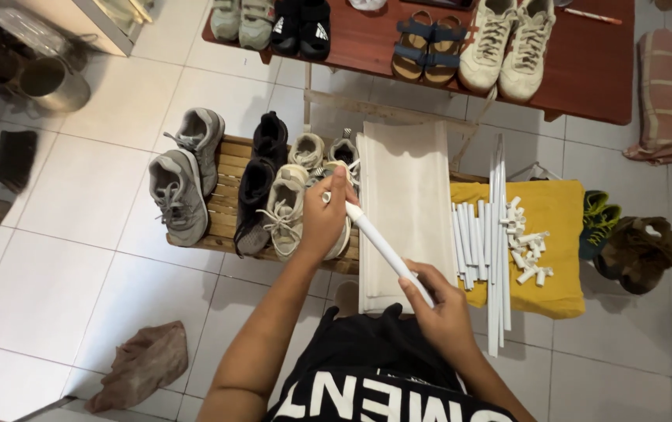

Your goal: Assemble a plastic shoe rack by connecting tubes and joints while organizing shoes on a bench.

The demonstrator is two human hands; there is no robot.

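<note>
At the far left of the tiled floor a crumpled brown rag (142, 363) lies near my left elbow. Beyond it, a slatted wooden rack (223, 205) carries grey sneakers (182, 181) at its left edge, then black shoes (260, 181) and a pale laced pair (293, 205) toward its right end. My left hand (323, 221) hovers over those pale shoes, fingers curled and pinching the upper end of a white plastic tube (380, 245). The tube slants down to the right, across a long white folded sheet (406, 187), into my right hand (439, 307), whose thumb and fingers close round its lower end just above my black shirt. Right of the sheet, a yellow cloth (556, 209) holds a row of white tubes (470, 241) along its left edge and a pile of small white connectors (528, 248) near its middle. At the top, a red-brown surface (594, 62) bears more shoes.
</note>
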